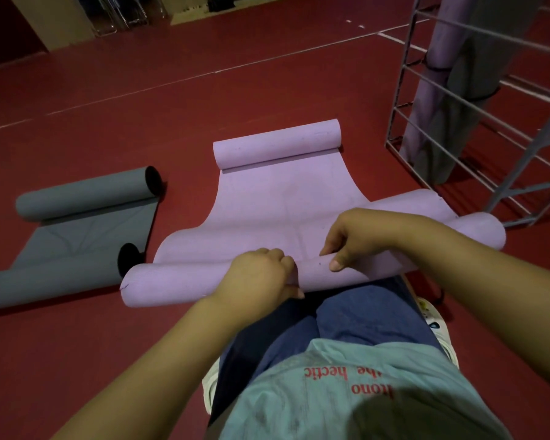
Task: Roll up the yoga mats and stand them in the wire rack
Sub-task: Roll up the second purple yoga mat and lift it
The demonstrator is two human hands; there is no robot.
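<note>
Red floor (140, 90) stretches ahead, with the purple mat (283, 198) lying just before my knees. My left hand (264, 274) and right hand (353, 239) both pinch its near rolled edge. I should roll tightly and evenly toward the far curl.

Lilac foam yoga mat (286, 192); slate-grey yoga mat (86, 223) with faint line markings; dark red floor (140, 90) with white lines; pale grey wire rack (477, 100); light teal shirt (362, 392), red lettering.
</note>
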